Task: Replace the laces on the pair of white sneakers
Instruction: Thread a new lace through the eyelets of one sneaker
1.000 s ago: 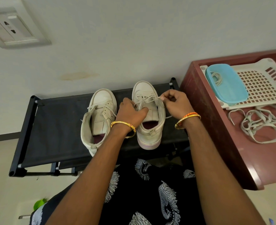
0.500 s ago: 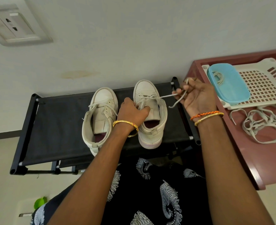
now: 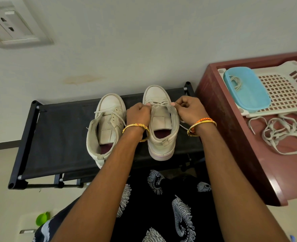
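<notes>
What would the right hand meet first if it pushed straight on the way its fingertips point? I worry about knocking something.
The right hand points leftward across the right sneaker; past the lace it pinches, it would probably meet the left hand first, though depth is unclear.

You won't find any text, label, brand mark or number you can read here. The white sneakers (image 3: 132,123) show no legible logo, the blue container (image 3: 247,89) and white basket (image 3: 284,88) carry no lettering, and the wall socket (image 3: 13,27) bears no markings you can make out.
</notes>
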The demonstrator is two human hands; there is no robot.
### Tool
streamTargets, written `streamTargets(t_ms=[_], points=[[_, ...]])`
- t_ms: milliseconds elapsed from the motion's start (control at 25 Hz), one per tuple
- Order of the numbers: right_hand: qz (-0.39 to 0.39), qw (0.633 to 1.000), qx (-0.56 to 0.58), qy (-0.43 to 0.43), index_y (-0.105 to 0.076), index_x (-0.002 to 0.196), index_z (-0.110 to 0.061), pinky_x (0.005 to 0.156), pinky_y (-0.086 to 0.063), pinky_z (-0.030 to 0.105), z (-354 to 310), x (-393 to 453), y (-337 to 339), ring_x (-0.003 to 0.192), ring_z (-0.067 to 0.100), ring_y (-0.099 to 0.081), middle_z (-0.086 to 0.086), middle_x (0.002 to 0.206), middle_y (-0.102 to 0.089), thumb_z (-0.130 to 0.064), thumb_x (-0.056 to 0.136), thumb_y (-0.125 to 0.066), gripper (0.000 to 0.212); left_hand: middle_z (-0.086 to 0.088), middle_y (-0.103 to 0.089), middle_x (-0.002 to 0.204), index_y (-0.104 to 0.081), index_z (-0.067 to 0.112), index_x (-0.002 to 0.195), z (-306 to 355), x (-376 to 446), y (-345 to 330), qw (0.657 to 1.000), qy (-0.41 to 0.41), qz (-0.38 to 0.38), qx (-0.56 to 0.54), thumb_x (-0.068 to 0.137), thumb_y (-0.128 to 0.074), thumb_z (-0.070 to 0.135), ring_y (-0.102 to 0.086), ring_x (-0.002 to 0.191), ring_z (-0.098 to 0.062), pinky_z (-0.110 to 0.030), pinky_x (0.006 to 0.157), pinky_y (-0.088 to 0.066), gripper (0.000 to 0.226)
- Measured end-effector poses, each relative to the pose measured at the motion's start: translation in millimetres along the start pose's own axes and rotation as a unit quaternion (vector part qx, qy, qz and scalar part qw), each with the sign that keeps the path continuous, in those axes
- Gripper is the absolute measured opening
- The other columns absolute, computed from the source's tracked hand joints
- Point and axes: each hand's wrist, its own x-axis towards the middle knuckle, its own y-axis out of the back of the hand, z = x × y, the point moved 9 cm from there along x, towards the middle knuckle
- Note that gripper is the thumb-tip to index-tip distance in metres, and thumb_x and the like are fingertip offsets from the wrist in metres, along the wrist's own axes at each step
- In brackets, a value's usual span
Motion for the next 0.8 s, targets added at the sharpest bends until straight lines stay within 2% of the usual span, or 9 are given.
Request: streamTargets(t_ms=[160, 240, 360, 440, 640, 800], points=[[0.039, 0.999, 0.01, -0.025, -0.055, 0.074, -0.016, 0.057, -0.042, 0.018, 5, -4, 8, 0.066, 0.01, -0.054, 0.001, 0.076, -0.059, -0.017, 0.091, -0.061, 0.018, 0.0, -0.041, 0.063, -0.039, 0.013, 0.061, -3, -3, 7, 0.999, 0.014, 0.044, 0.022, 0.094, -0.048, 0.018, -0.035, 0.058, -0.011, -0.024, 0.051, -0.027, 0.035], [0.051, 0.998, 0.029, -0.035, -0.055, 0.078, -0.012, 0.051, -0.043, 0.016, 6, -7, 9, 0.066, 0.008, -0.057, 0.003, 0.08, -0.062, -0.012, 0.092, -0.058, 0.014, 0.0, -0.04, 0.063, -0.039, 0.013, 0.061, -5, -4, 12, 0.997, 0.032, 0.065, 0.022, 0.093, -0.048, 0.016, -0.035, 0.056, -0.01, -0.024, 0.049, -0.026, 0.034], [0.054, 0.99, 0.111, -0.07, -0.053, 0.076, -0.011, 0.063, -0.059, 0.031, 14, -9, 7, 0.073, 0.017, -0.068, 0.01, 0.086, -0.068, -0.006, 0.093, -0.054, 0.018, 0.0, -0.04, 0.063, -0.039, 0.013, 0.061, -7, -6, 16, 0.995, 0.052, 0.081, 0.038, 0.093, -0.047, 0.014, -0.034, 0.056, -0.009, -0.022, 0.048, -0.026, 0.033], [0.058, 0.986, 0.132, -0.082, -0.05, 0.075, -0.012, 0.069, -0.06, 0.038, 18, -10, 7, 0.078, 0.022, -0.07, 0.014, 0.089, -0.068, -0.004, 0.094, -0.051, 0.021, 0.0, -0.039, 0.063, -0.038, 0.012, 0.06, -9, -7, 18, 0.993, 0.058, 0.09, 0.045, 0.093, -0.047, 0.013, -0.034, 0.055, -0.008, -0.021, 0.047, -0.025, 0.034], [0.072, 0.984, 0.139, -0.09, -0.048, 0.075, -0.013, 0.064, -0.058, 0.034, 17, -13, 11, 0.079, 0.023, -0.069, 0.014, 0.088, -0.065, -0.003, 0.095, -0.049, 0.022, -0.002, -0.038, 0.062, -0.039, 0.011, 0.06, -12, -6, 20, 0.993, 0.074, 0.09, 0.022, 0.092, -0.047, 0.01, -0.034, 0.056, -0.01, -0.025, 0.055, -0.031, 0.033], [0.093, 0.981, 0.143, -0.096, -0.046, 0.073, -0.013, 0.065, -0.059, 0.034, 18, -17, 12, 0.079, 0.022, -0.069, 0.011, 0.084, -0.062, -0.004, 0.095, -0.048, 0.024, -0.003, -0.038, 0.061, -0.039, 0.011, 0.059, -16, -6, 21, 0.992, 0.085, 0.093, -0.009, 0.09, -0.05, 0.008, -0.035, 0.056, -0.012, -0.03, 0.062, -0.04, 0.033]])
